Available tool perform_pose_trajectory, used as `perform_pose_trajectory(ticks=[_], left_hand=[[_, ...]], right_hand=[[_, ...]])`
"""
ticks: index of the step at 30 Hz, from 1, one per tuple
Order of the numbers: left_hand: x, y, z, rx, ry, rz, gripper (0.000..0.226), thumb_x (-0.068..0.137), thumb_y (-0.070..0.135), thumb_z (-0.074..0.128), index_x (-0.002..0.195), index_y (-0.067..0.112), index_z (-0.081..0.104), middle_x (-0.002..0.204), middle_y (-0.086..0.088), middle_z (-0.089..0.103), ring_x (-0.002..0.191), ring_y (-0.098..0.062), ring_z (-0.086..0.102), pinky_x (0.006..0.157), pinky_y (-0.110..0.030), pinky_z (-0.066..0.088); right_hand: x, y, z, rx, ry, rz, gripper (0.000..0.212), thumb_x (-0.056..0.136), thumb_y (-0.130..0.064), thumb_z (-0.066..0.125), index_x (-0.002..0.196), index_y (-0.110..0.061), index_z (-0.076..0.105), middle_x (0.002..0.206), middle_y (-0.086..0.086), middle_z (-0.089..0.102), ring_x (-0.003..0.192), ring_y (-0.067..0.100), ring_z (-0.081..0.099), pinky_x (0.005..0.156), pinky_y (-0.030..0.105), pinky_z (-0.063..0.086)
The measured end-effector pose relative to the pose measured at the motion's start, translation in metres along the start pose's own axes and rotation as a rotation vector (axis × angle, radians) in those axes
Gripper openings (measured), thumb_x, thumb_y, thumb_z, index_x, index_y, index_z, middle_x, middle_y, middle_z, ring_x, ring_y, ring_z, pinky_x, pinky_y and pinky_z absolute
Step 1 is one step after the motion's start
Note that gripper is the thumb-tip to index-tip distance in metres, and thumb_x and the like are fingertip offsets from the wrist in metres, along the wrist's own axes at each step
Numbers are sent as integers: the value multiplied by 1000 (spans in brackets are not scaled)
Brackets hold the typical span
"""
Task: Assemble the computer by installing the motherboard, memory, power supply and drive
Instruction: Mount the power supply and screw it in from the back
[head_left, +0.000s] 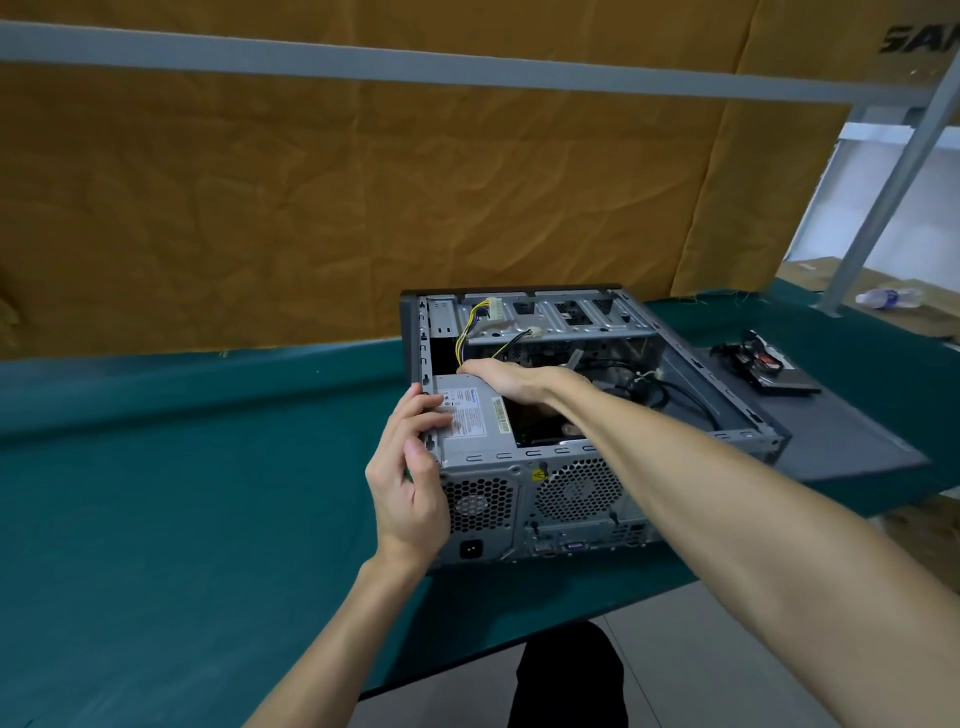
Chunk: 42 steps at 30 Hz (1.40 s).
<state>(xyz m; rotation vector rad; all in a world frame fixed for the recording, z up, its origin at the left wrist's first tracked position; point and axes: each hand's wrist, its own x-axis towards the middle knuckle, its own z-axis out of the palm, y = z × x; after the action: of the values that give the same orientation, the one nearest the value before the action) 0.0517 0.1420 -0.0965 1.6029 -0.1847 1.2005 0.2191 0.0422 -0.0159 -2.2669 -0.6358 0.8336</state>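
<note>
Head view shows the power supply (470, 423) sitting in the near-left corner of the open computer case (597, 499), so that step looks nearly done. Its cable bundle (475, 327) lies loose over the drive cage (561, 317), unplugged. The left hand (410, 478) grips the unit's outer edge; the right hand (511, 379) presses on its far end, fingers curled over it. A drive (774, 371) waits outside, on the removed side panel (831, 431). Motherboard and memory are hidden.

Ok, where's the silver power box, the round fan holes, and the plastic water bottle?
Silver power supply box (470, 423), head view, labelled top.
Round fan grille (577, 489), head view, centre.
Clear plastic water bottle (888, 299), head view, its label.
</note>
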Motion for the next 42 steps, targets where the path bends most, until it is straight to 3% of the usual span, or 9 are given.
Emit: perform_pose_trajectory(ticks=[3, 6, 10, 13, 17, 23, 32, 38, 42], left_hand=[[-2, 0, -2, -24, -17, -41, 40, 105, 19, 33, 102, 5, 71, 123, -11, 67, 137, -32, 51, 107, -59, 44], [-3, -4, -2, -43, -15, -37, 38, 105, 19, 34, 104, 9, 71, 126, -9, 67, 139, -32, 49, 104, -63, 45], [-2, -5, -1, -38, -2, -41, 39, 103, 16, 33, 101, 5, 71, 120, -12, 69, 137, -32, 52, 104, -61, 46], [-2, -3, -1, -41, 4, -54, 40, 103, 17, 34, 100, 3, 71, 121, -12, 68, 136, -31, 52, 105, -60, 45], [-2, 6, 0, -36, -21, -65, 43, 106, 27, 34, 124, 6, 67, 141, -6, 61, 140, -29, 50, 109, -58, 43], [-6, 6, 0, -14, 86, -140, 54, 105, 44, 37, 142, 9, 56, 150, -6, 52, 140, -26, 49, 110, -57, 43], [-6, 13, 1, -85, 204, -201, 33, 94, 30, 41, 121, 11, 46, 122, 2, 60, 123, -19, 63, 91, -22, 50], [-12, 17, 2, 41, 230, -264, 32, 95, 38, 41, 117, 17, 48, 117, -8, 63, 105, -31, 63, 88, -49, 52], [-18, 23, 4, 126, 226, -319, 43, 96, 46, 38, 121, 15, 57, 117, -3, 64, 106, -25, 63, 88, -47, 52]], right_hand=[[-5, 6, -1, 179, -179, -5, 58, 103, -65, 29, 99, -15, 59, 92, 15, 59, 79, 29, 51, 75, 36, 41], [0, 9, 4, 73, -26, -62, 56, 108, -57, 21, 134, -23, 57, 145, 7, 57, 118, 19, 49, 118, 45, 30], [0, 4, 3, -27, 70, -40, 46, 107, -45, 20, 75, -28, 48, 77, -12, 59, 76, 14, 45, 101, 46, 32], [-1, 3, 8, -38, 144, -25, 37, 107, -43, 23, 73, -33, 34, 76, -12, 38, 68, 7, 31, 89, 41, 27], [-11, -16, 6, -124, 393, -118, 53, 105, -44, 41, 60, -19, 51, 52, -3, 47, 47, 15, 41, 59, 32, 34], [-18, -70, 43, -380, 490, -74, 79, 89, -85, 20, 59, -17, 50, 65, 2, 58, 67, 24, 57, 66, 37, 41], [-15, -69, 57, -566, 651, -62, 48, 91, -57, 47, 68, -16, 55, 66, 1, 54, 72, 28, 56, 66, 35, 34], [-19, -68, 61, -589, 625, -12, 54, 95, -59, 37, 72, -14, 55, 80, 6, 62, 76, 30, 57, 69, 37, 37], [-25, -67, 66, -548, 647, 14, 58, 96, -59, 37, 76, -10, 60, 82, 6, 65, 76, 30, 60, 63, 35, 40]])
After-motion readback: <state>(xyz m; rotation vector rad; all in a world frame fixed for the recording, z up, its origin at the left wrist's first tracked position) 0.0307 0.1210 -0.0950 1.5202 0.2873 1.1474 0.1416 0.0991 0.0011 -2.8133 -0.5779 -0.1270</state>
